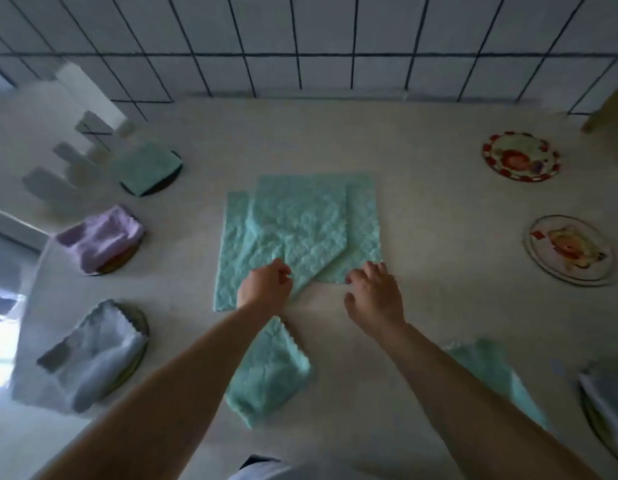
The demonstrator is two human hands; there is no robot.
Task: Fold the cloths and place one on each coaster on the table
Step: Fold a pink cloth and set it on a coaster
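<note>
Both forearms reach far over the table (421,140). Left hand (265,284) pinches the half-folded teal cloth (297,230) at centre; right hand (373,294) hovers, fingers spread. Three left coasters carry cloths; two right coasters (521,156) (569,249) wait bare.

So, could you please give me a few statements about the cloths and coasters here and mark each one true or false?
1. The left hand grips the spread teal cloth. True.
2. The lilac cloth lies on the bare table. False: it sits on a coaster.
3. Both decorated coasters on the right are uncovered. True.
4. The spread teal cloth lies completely flat. False: one corner is folded over.
</note>
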